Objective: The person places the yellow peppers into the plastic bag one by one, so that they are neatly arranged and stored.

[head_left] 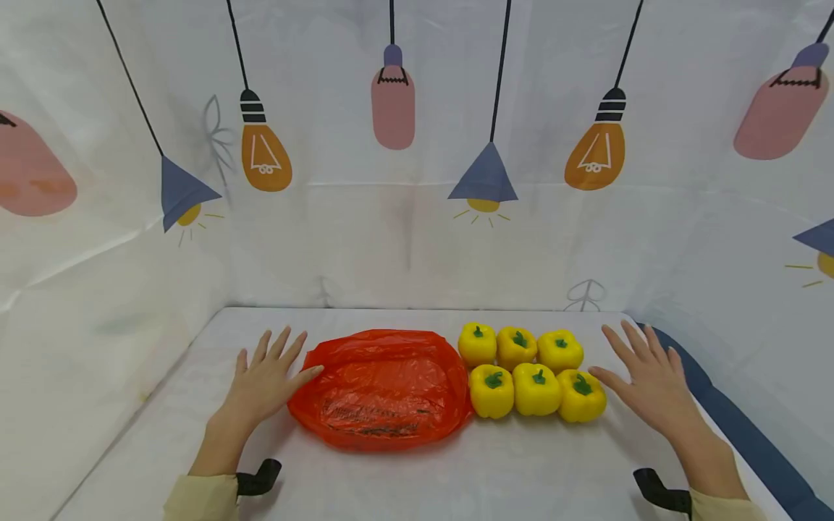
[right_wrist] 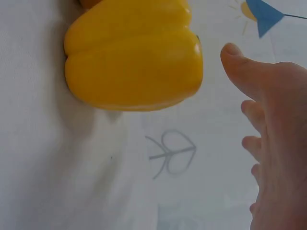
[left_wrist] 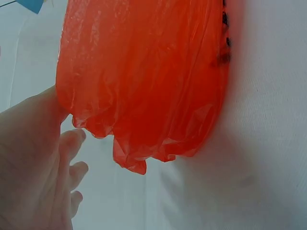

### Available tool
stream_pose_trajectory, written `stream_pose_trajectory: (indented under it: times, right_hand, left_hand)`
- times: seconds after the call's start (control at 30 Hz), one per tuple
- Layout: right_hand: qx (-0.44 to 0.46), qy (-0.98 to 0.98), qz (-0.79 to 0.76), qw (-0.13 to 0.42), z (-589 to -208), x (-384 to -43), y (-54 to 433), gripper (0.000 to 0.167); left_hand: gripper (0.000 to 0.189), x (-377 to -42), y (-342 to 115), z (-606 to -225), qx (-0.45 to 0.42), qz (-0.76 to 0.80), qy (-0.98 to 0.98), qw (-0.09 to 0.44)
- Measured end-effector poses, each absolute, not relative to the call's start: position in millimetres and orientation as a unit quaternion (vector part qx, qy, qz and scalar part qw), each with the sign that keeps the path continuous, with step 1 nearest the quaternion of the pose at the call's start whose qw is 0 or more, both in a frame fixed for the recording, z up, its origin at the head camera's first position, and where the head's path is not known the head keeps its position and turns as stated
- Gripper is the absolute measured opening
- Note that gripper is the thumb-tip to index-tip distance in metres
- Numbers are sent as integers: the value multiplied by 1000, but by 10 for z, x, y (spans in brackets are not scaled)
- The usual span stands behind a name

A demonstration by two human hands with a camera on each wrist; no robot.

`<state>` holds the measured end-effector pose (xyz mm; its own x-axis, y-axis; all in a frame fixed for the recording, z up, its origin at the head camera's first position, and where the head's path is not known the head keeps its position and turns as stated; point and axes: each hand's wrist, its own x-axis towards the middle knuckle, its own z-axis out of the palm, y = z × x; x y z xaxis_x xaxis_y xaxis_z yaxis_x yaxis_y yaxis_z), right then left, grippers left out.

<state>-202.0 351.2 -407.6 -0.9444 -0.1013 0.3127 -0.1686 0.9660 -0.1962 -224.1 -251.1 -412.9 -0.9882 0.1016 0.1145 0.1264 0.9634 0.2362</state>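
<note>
A red plastic bag (head_left: 391,391), crinkled and spread in an oval, lies on the white table; what it may contain is hidden. Close by its right side stand several yellow bell peppers (head_left: 537,389) with green stems, in two rows. My left hand (head_left: 260,380) is spread at the bag's left edge, thumb over or beside the red plastic; whether it touches I cannot tell. To the right of the peppers my right hand (head_left: 651,383) is spread and holds nothing. In the right wrist view, a gap separates its thumb from the nearest yellow pepper (right_wrist: 134,62).
White cloth printed with hanging lamps (head_left: 482,174) and bulbs rises behind the table and at both sides. A dark blue padded edge (head_left: 736,420) runs along the table's right side. Dark straps (head_left: 260,477) stick out at both wrists beside the pale sleeves.
</note>
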Motion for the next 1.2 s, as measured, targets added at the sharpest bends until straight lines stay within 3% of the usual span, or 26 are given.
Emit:
stream_pose_trajectory:
  times: [0.5,1.2]
  right_hand:
    - [120,-977,116,132,-3855,-1955,3115,84]
    - [197,-966,140,94,-3879,-1917,2557,84]
  left_hand:
    - [86,-2203,-2417,-4085,-67,-117,-990,53]
    - [80,-2207,-2367,-4125,-87,-147,-985,27]
